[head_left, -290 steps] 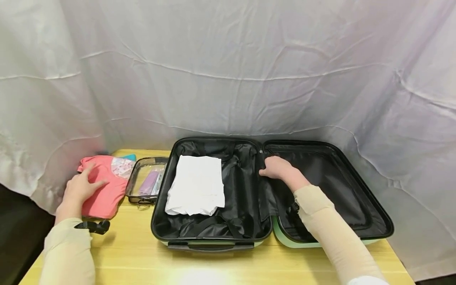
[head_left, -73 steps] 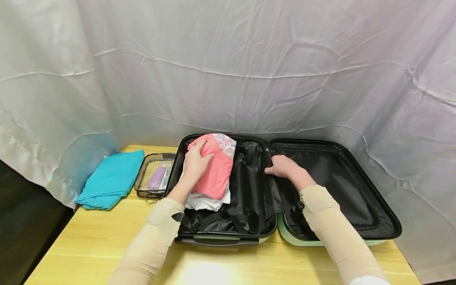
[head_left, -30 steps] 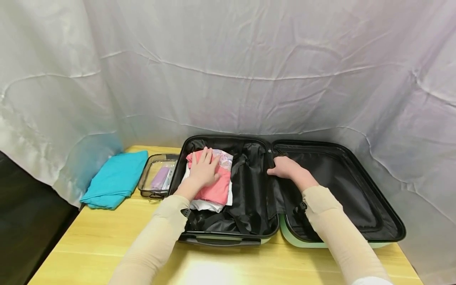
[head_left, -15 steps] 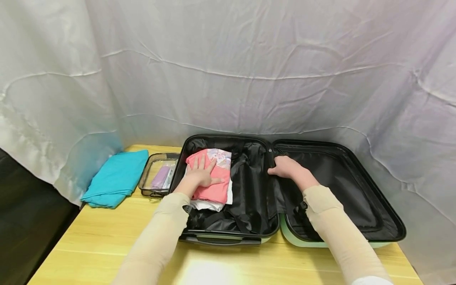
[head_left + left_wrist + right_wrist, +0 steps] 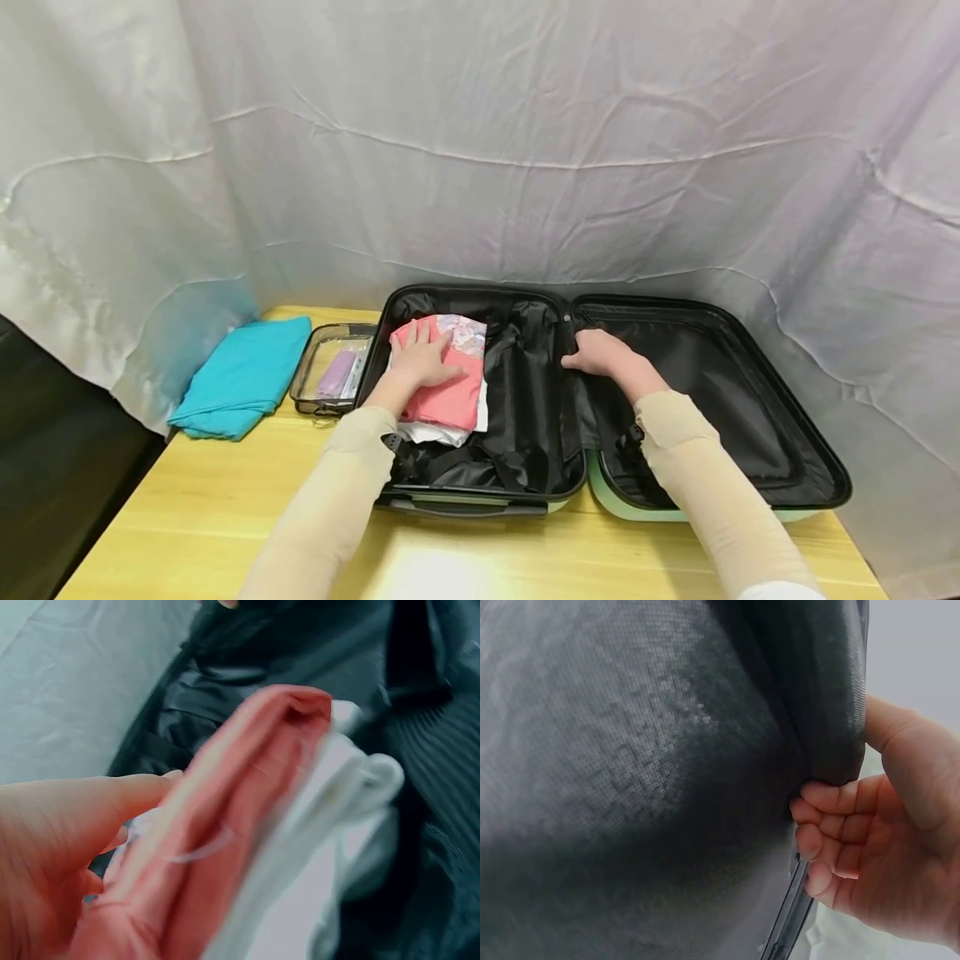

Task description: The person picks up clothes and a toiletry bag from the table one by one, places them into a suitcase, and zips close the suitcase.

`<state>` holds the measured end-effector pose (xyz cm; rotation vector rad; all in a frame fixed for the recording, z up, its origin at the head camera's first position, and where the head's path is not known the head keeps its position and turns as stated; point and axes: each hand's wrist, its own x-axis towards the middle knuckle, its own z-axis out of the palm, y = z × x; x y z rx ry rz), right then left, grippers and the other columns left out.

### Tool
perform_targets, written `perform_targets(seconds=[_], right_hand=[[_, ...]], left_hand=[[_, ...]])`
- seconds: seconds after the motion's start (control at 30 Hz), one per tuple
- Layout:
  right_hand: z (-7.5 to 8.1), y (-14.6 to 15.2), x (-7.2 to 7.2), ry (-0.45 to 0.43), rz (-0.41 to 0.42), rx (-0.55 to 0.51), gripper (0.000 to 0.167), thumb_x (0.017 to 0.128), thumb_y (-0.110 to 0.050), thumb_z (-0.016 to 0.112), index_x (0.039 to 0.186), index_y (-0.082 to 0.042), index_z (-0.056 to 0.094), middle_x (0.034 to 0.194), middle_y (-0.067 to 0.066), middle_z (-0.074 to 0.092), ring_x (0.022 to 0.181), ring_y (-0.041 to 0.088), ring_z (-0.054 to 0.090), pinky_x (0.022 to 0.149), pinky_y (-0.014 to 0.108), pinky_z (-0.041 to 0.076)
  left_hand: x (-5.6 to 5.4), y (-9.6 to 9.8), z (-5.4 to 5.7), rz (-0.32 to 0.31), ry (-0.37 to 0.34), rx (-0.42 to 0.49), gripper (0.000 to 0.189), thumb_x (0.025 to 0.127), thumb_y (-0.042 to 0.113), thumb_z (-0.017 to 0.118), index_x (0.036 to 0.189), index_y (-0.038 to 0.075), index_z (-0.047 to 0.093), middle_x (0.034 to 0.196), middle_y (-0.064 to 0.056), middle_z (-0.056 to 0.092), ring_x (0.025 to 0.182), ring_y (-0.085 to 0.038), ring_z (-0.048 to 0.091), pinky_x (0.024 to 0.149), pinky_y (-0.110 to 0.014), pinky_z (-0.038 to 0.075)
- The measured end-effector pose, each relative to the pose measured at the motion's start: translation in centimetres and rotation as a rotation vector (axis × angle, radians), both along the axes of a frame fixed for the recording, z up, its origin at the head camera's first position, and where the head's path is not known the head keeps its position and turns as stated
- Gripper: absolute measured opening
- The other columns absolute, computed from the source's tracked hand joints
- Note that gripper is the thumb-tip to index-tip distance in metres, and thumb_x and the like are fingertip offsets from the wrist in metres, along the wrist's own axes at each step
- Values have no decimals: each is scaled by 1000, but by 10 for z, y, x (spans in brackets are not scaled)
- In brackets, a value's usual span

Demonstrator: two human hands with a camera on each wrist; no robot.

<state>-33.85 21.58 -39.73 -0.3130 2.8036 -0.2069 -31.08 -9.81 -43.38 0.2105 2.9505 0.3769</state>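
An open suitcase [image 5: 521, 392] lies spread in two halves on the table. In its left half a folded pink garment [image 5: 453, 404] with a floral panel rests on a folded white garment [image 5: 435, 434]. My left hand [image 5: 422, 362] lies on the pink garment with its fingers spread and straight. The left wrist view shows the garment's folded edge [image 5: 202, 817] beside that hand, over the white layers. At the hinge side, my right hand [image 5: 600, 352] pinches the edge of the black fabric flap [image 5: 645, 750], thumb behind the cloth and fingertips [image 5: 808, 838] curled at it.
A folded turquoise cloth [image 5: 243, 379] lies at the table's left. Between it and the suitcase stands a clear, black-edged case [image 5: 307, 371] with a purple item [image 5: 337, 373] inside. The suitcase's right half [image 5: 697, 392] has a black lining. Grey curtains [image 5: 480, 167] hang behind.
The pink garment has come from the turquoise cloth onto the white garment in the suitcase. My left hand went from holding it to lying spread over it. The right hand kept its place at the flap.
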Motion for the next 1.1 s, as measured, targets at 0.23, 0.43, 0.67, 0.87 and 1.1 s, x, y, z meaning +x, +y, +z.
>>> perform_targets(seconds=[0.23, 0.43, 0.67, 0.87, 1.1], right_hand=[[2, 1, 4, 10, -2, 19, 61, 95, -38, 55, 136, 6, 48, 136, 27, 53, 113, 38, 58, 90, 52, 49], [2, 0, 9, 22, 14, 44, 67, 96, -41, 54, 144, 5, 41, 145, 29, 44, 128, 44, 49, 99, 57, 45], [-2, -3, 10, 135, 58, 134, 61, 96, -44, 55, 133, 4, 52, 132, 28, 54, 117, 45, 55, 91, 56, 49], [-6, -4, 13, 231, 86, 233, 57, 96, -47, 54, 123, 4, 59, 117, 25, 61, 107, 43, 57, 87, 56, 50], [-10, -6, 18, 317, 71, 237, 52, 95, -46, 56, 109, 5, 59, 104, 23, 61, 95, 40, 57, 81, 53, 51]], left_hand=[[1, -3, 16, 33, 123, 81, 83, 86, 64, 58, 154, 25, 31, 162, -21, 15, 152, -40, 0, 119, -64, 5], [8, -10, 39, 41, 174, 130, 78, 89, 57, 59, 154, 23, 31, 161, -23, 19, 151, -42, 2, 118, -67, 7], [21, -28, 75, 52, 280, 263, 73, 91, 52, 58, 152, 19, 36, 160, -21, 21, 152, -41, 3, 117, -68, 10], [35, -50, 95, 67, 328, 271, 74, 92, 51, 58, 152, 16, 34, 160, -23, 20, 151, -43, 2, 116, -69, 9], [52, -84, 97, 79, 360, 279, 77, 92, 54, 58, 154, 18, 30, 160, -25, 19, 150, -46, 1, 114, -72, 5]])
